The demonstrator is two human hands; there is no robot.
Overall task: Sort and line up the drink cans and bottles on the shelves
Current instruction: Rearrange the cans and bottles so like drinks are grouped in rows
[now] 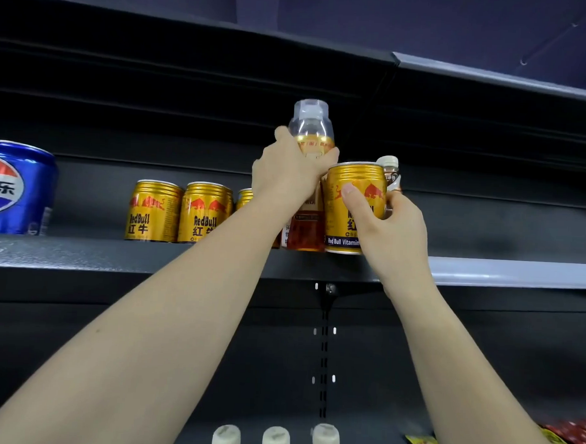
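On the upper shelf [149,256], both forearms reach up and forward, nearly straight, converging toward the middle of the view. The left hand [288,174] wraps round the shoulder of a tall clear bottle [312,128] of amber drink, knuckles toward the camera, thumb lying up along the bottle's left side and fingers curled behind it. The bottle stands upright at the shelf's front edge, its pale cap well above the hand. Just to its right, touching or nearly so, the right hand [389,226] grips a gold Red Bull can [354,204] from the right side: thumb pressed flat across the printed front, fingers curled round the back. This can stands upright with its base at the shelf lip (whether it rests fully on the shelf cannot be told). Behind the can peeks a small brown bottle [389,169] with a cream cap. Left of the left wrist stand more gold Red Bull cans in a row [181,213], and far left a blue Pepsi can [14,189]. Below, on the lower level, three white bottle caps [275,441] show in a line, with red and yellow packets [571,435] at lower right.
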